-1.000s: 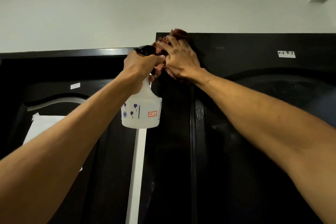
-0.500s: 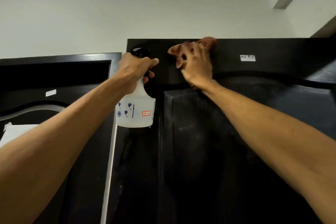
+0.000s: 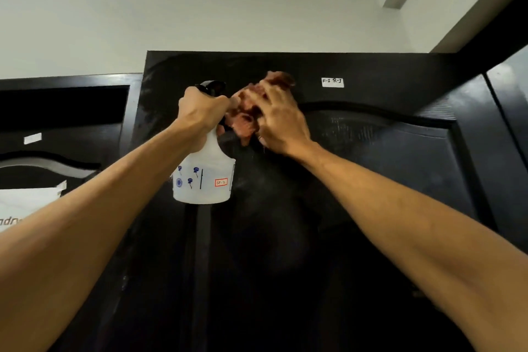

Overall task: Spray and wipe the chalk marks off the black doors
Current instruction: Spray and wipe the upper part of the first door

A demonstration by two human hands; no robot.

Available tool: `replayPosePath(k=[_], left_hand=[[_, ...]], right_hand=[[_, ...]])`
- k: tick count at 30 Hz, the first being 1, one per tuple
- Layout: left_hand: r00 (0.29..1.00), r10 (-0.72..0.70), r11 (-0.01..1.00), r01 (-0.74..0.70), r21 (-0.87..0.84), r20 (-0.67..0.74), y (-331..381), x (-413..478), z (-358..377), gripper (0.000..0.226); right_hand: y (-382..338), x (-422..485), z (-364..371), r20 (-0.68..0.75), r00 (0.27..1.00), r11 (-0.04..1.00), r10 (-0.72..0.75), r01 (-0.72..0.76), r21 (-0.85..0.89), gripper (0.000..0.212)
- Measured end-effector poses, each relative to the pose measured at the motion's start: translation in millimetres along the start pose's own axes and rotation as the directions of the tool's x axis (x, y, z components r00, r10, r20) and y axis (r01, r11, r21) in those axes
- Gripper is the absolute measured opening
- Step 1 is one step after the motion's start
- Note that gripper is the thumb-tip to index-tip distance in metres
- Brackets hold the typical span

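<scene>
Both forearms reach up from the lower corners. The left hand (image 3: 200, 108) is curled round the neck of a white spray bottle (image 3: 204, 180), which hangs upright in front of the door's left side. Its red-bordered tag (image 3: 221, 182) seems to read "SP-2", beside small blue printed figures. Just to its right, the right hand (image 3: 281, 123) lies with fingers spread over a bunched reddish cloth (image 3: 245, 120), pressing it against the black door (image 3: 371, 180) just below the top rail, at the head of the arched panel. The hand is blurred. Faint whitish smears (image 3: 351, 128) show on the panel to the right of the cloth, and more along the door's upper left edge. A white label (image 3: 332, 82) above the arch reads roughly "F-I R-J". A second black door (image 3: 71, 137) stands lower at left and carries a small blank label (image 3: 32, 138) and a paper sheet (image 3: 25, 203) with illegible print. A pale wall (image 3: 200, 8) rises behind both doors.
</scene>
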State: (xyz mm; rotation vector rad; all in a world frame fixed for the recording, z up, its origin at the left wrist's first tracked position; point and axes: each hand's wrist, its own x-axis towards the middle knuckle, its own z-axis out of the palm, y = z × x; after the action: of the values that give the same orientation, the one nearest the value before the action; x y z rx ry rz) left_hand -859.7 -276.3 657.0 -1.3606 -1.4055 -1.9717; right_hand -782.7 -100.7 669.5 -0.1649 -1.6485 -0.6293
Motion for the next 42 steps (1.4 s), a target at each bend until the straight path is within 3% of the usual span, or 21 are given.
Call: replayPosePath(k=[3,4,7,8,12,13,16,17,19,20,22,23,26,28,30,33,35,37,39,40,42], left_hand=[[0.999,-0.038,0.999,0.038,0.006,0.022,-4,-13,16,0.039],[0.998,-0.053,0.999,0.053,0.000,0.026,-5,-16,23,0.038],[0.997,-0.076,0.997,0.076,0.016,0.020,-2,-23,45,0.035],[0.997,-0.072,0.997,0.071,0.030,0.021,1,-24,52,0.034],[0.998,-0.053,0.998,0.052,0.037,0.026,11,-25,76,0.027],[0.998,-0.054,0.998,0.053,0.034,0.029,14,-24,83,0.027],[0.998,-0.036,0.999,0.035,0.012,0.043,25,-18,104,0.035],[0.998,-0.028,0.999,0.027,0.017,0.049,28,-17,110,0.038],[0.996,-0.003,1.000,0.003,0.002,0.087,34,-14,121,0.035],[0.995,0.001,1.000,0.000,-0.009,0.102,37,-13,125,0.031],[0.993,-0.003,1.000,0.005,-0.017,0.122,41,-12,132,0.027],[0.992,0.000,1.000,0.003,-0.026,0.125,43,-12,136,0.026],[0.994,0.033,0.998,-0.028,-0.053,0.099,49,-13,151,0.015],[0.995,0.059,0.998,-0.056,-0.043,0.083,56,-14,162,0.014],[0.995,0.071,0.997,-0.069,-0.034,0.069,65,-14,174,0.018],[0.994,0.053,0.998,-0.051,-0.026,0.091,80,-16,195,0.017],[0.993,0.047,0.999,-0.045,-0.016,0.106,91,-15,215,0.019],[0.988,0.034,0.999,-0.037,0.015,0.152,99,-14,235,0.022],[0.976,0.004,0.998,-0.018,0.062,0.216,106,-13,257,0.021],[0.973,-0.019,0.996,-0.002,0.092,0.228,107,-12,266,0.023],[0.972,-0.060,0.991,0.031,0.129,0.226,107,-10,281,0.026]], right_hand=[[44,-19,-14,-0.091,0.938,0.942,0.335,-0.334,0.020,0.060],[42,-26,-15,-0.095,0.944,0.949,0.316,-0.315,0.025,0.060],[32,-39,-7,0.060,0.998,0.999,0.019,-0.022,0.048,0.062],[41,-38,-11,0.076,0.997,0.999,0.002,-0.005,0.042,0.062],[104,-33,-43,-0.053,0.935,0.932,0.351,-0.354,-0.073,0.061],[106,-36,-46,-0.038,0.941,0.931,0.336,-0.337,-0.138,0.062],[92,-49,-42,0.059,0.998,0.970,0.035,-0.020,-0.243,0.067],[97,-50,-41,0.060,0.998,0.969,-0.005,0.019,-0.247,0.064],[124,-47,-50,-0.081,0.995,0.974,0.064,-0.080,-0.212,0.059],[141,-46,-57,-0.160,0.971,0.963,0.176,-0.204,-0.178,0.058],[169,-46,-72,-0.209,0.872,0.873,0.442,-0.472,-0.122,0.059],[172,-45,-73,-0.186,0.850,0.844,0.493,-0.519,-0.134,0.060],[161,-40,-63,-0.076,0.965,0.959,0.250,-0.257,-0.121,0.067],[174,-37,-63,-0.056,0.990,0.983,0.130,-0.136,-0.126,0.063],[206,-36,-76,-0.139,0.955,0.952,0.264,-0.281,-0.122,0.062],[248,-48,-94,-0.204,0.815,0.813,0.543,-0.571,-0.116,0.061],[253,-50,-95,-0.192,0.866,0.864,0.463,-0.488,-0.120,0.063],[252,-53,-91,-0.126,0.965,0.966,0.229,-0.241,-0.094,0.065],[271,-58,-90,-0.090,0.994,0.989,0.062,-0.073,-0.128,0.065],[286,-60,-96,-0.119,0.990,0.986,0.071,-0.088,-0.142,0.066],[318,-64,-114,-0.209,0.921,0.931,0.329,-0.354,-0.092,0.065]])
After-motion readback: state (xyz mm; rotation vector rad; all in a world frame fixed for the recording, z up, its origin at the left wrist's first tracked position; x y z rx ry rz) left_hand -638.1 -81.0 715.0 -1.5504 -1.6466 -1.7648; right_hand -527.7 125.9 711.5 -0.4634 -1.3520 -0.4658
